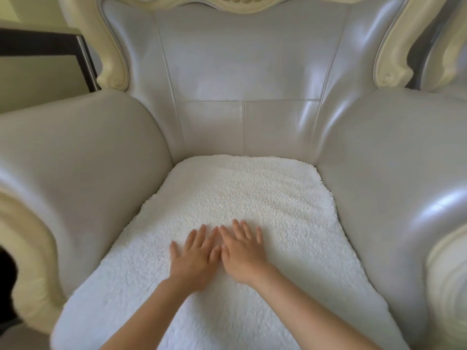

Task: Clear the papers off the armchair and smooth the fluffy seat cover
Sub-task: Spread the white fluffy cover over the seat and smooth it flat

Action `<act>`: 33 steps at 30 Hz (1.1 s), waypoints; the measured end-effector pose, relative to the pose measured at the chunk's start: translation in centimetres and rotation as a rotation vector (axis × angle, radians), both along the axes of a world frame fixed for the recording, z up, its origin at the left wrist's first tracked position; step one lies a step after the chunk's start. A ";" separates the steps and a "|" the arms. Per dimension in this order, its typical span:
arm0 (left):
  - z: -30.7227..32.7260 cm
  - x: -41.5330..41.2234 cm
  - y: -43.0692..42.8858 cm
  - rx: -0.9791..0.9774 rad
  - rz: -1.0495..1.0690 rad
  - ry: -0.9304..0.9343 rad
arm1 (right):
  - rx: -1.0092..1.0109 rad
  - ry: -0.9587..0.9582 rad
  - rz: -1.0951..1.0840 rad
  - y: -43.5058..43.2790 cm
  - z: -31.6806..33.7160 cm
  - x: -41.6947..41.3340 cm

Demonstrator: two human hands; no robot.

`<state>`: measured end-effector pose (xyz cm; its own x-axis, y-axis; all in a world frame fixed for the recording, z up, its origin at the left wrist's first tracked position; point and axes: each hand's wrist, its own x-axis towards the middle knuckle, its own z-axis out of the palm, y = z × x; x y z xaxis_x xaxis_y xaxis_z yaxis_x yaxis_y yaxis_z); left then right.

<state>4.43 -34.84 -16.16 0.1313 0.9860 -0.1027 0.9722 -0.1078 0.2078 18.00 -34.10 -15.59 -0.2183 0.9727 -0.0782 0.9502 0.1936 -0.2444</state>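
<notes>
Leather on the left armrest (83,157) bulges in toward the seat, which is likely why the cover narrows at the back. Just inside it, the left hand (195,258) lies palm down on the fluffy seat cover (252,193), fingers (199,236) straight and fanned, its grip wide and holding nothing. A flat palm spreads pressure over the pile, where a pinch would bunch it. The right hand (242,251) lies just beside it, close enough that the two seem to touch, its grip equally wide and empty. Both sit mid-cover, toward the front, so I'd guess they are set to sweep outward. The cover fills the seat from rear to front edge, with faint ripples beyond the right fingertips (235,222). No papers show on the armchair (247,72), so clearing looks done and only smoothing remains. At the far right, the right armrest (394,160) crowds the cover's edge likewise
</notes>
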 end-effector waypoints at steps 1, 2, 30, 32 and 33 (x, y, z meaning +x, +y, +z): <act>-0.5 0.0 -0.5 0.012 0.003 0.009 | -0.006 -0.018 0.030 -0.1 -0.5 -0.5; -0.8 -0.1 -0.8 0.022 0.012 0.019 | -0.001 -0.025 0.041 -0.1 -0.9 -0.6; -1.7 -3.0 -5.3 0.105 -0.212 0.098 | 0.136 -0.044 -0.231 -5.5 -2.9 0.3; -1.6 -3.3 -5.5 0.085 -0.246 0.112 | 0.150 -0.040 -0.246 -6.1 -2.9 0.0; -1.5 -3.4 -5.6 0.070 -0.265 0.118 | 0.155 -0.037 -0.259 -6.5 -2.9 -0.3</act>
<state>1.00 -40.39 -17.66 0.3765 0.9241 -0.0657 0.9252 -0.3714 0.0780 17.72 -40.59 -18.51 0.0391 0.9966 0.0722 0.9805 -0.0243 -0.1949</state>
